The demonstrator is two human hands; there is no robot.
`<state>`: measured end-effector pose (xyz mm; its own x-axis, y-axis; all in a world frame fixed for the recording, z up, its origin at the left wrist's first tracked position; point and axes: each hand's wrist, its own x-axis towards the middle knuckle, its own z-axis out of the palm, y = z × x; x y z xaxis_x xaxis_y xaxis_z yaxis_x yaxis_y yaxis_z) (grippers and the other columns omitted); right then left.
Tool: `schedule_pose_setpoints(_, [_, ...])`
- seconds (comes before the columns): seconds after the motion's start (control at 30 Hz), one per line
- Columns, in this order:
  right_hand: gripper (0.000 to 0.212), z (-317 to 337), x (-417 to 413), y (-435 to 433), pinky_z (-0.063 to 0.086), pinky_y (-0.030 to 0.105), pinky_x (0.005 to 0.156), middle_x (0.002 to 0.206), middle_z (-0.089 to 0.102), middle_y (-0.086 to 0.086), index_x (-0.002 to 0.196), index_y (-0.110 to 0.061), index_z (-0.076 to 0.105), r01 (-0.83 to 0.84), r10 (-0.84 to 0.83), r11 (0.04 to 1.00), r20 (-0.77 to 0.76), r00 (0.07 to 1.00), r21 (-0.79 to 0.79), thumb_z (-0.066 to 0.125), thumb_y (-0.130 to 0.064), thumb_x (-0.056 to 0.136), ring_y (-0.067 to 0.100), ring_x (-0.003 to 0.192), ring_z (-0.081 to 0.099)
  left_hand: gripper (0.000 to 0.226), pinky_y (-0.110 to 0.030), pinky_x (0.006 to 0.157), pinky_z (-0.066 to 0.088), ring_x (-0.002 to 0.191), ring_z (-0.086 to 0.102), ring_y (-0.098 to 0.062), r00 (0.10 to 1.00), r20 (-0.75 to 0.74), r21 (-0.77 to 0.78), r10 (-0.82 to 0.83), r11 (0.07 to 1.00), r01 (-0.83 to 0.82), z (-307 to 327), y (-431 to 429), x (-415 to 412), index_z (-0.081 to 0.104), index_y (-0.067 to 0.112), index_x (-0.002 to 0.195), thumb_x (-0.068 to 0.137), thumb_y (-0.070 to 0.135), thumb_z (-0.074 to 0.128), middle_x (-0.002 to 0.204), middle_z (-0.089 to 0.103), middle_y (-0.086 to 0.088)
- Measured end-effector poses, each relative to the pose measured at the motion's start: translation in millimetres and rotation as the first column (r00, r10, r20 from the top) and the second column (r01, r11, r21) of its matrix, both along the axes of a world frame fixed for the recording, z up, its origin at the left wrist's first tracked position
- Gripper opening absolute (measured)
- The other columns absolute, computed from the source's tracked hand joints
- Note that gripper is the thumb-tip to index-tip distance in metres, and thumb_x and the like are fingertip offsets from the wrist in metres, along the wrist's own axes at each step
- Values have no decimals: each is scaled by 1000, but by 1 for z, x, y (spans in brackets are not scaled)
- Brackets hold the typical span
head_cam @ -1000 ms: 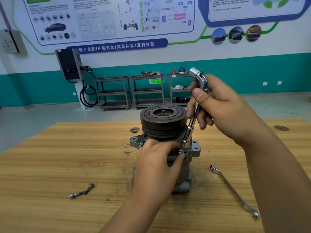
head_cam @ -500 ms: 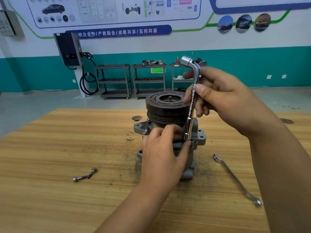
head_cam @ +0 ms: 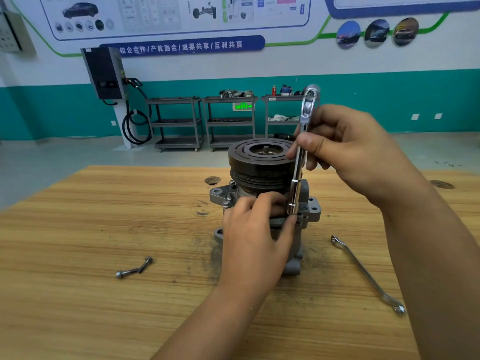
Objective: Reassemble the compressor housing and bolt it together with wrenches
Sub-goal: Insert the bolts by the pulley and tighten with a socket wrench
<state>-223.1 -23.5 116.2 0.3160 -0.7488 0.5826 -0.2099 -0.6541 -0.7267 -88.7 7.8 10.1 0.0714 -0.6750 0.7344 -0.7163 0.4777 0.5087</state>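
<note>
A grey compressor housing [head_cam: 310, 210] stands upright on the wooden table [head_cam: 104, 229], topped by a dark grooved pulley [head_cam: 259, 158]. My right hand [head_cam: 355, 152] grips the shaft of a chrome L-shaped socket wrench [head_cam: 298, 162], which stands nearly vertical with its socket end on the housing flange at the front right. My left hand [head_cam: 255, 237] covers the front of the housing, fingers curled on it and a fingertip beside the socket's lower end. The bolt under the socket is hidden.
Two loose bolts [head_cam: 135, 267] lie on the table to the left of the housing. A long double-ended spanner [head_cam: 368, 276] lies to the right. Beyond the table are an open floor, metal shelf carts [head_cam: 179, 123] and a wall charger [head_cam: 104, 74].
The wrench's bent upper end has swung round, from pointing left to facing towards me, while its socket end stays on the flange. The camera has tilted down, and both hands remain where they were.
</note>
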Motion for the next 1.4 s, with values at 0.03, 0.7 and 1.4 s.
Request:
schedule_pose_setpoints(0.03, [10,0,0,1,41,9,49,79,69,8,90,-12,54,1,-1,1000,10,1000,-2,54,-2,91,-2,52,58,23,-7,86,22,92,47,0,1000,-2,4,-1,1000,1,0,0,0,62,25,101,79,28,70,87,66,17])
schedule_pose_setpoints(0.7, [28,-4,0,-4,39,13,49,78,70,-4,95,-19,59,-87,88,994,-14,996,68,39,1,97,6,56,53,20,-8,88,22,90,47,1,1000,-17,-32,6,999,-6,-1,1,-1,64,24,99,79,29,66,85,64,20])
schedule_pose_setpoints(1.4, [15,-9,9,-4,41,15,52,71,54,-4,76,-25,54,149,-154,986,-67,986,-73,67,-29,81,3,57,50,23,-38,75,48,85,50,-1,994,-106,-102,-30,995,19,4,1,-5,67,22,96,76,33,67,86,61,18])
